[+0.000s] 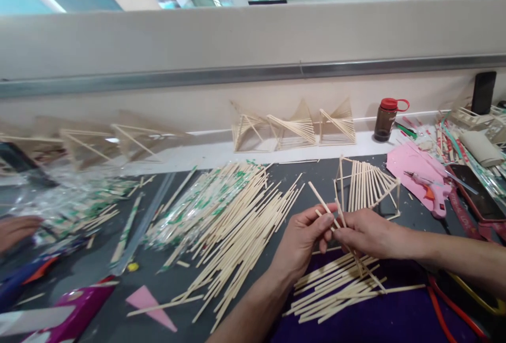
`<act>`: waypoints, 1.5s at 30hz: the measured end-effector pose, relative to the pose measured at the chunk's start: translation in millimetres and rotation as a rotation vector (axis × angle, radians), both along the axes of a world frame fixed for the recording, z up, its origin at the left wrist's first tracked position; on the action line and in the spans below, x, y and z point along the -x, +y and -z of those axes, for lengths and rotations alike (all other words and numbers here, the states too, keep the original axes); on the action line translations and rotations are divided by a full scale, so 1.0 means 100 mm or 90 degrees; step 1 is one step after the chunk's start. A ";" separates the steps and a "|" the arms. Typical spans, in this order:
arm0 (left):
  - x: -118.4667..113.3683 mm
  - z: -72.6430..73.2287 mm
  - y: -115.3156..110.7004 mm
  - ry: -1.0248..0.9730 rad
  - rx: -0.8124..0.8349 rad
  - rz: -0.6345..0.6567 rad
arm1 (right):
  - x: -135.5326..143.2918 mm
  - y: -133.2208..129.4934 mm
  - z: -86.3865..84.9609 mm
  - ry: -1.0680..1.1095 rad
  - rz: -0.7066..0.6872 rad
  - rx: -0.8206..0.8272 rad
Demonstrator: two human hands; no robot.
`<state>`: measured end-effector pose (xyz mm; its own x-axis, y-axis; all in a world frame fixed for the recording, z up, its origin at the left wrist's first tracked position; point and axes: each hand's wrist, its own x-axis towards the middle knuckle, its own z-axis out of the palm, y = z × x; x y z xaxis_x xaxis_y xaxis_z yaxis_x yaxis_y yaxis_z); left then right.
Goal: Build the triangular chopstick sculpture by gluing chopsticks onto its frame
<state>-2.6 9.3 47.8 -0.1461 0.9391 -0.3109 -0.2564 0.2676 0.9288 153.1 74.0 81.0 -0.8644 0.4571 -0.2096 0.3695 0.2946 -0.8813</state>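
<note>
Three twisted stick frames [297,128] stand at 11 o'clock from your hands, by the wall, and look finished; a fourth, the slatted frame [364,185] at 1 o'clock, has a fan of slats across it and seems well advanced; the joining of the pieces in your grasp looks unfinished, with loose sticks [242,237] spread at 9 o'clock, more cut sticks [326,298] on the purple cloth [399,316] at 6, and the glue gun [437,203] lying between 2 and 3; your left hand [302,235] reaches up from 7 o'clock, thumb and forefinger pinching slim sticks [321,198]; your right hand [369,232] comes in from 3, its thumb and fingers closed on crossing sticks [341,215]; both hands nearly meet, though you cannot tell whether the held pieces are bonded.
</note>
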 end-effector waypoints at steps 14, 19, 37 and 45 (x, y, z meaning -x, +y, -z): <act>0.24 -0.09 -0.08 0.063 -0.087 -0.041 | 0.01 -0.16 -0.05 -0.101 -0.037 -0.221; 0.43 -0.26 0.09 0.090 -0.091 -0.015 | -0.65 -0.02 -0.20 0.013 0.144 -0.266; 0.11 0.12 0.87 0.241 0.022 0.087 | -1.01 0.67 0.69 -0.309 0.148 -0.381; 0.21 0.16 0.97 0.219 -0.008 0.033 | -0.79 0.93 0.61 -0.339 0.165 -0.422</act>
<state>-23.5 106.2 31.4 -0.1925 0.9514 -0.2405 0.0857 0.2605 0.9617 232.2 167.3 20.0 -0.5806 0.7947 -0.1771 0.8072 0.5336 -0.2521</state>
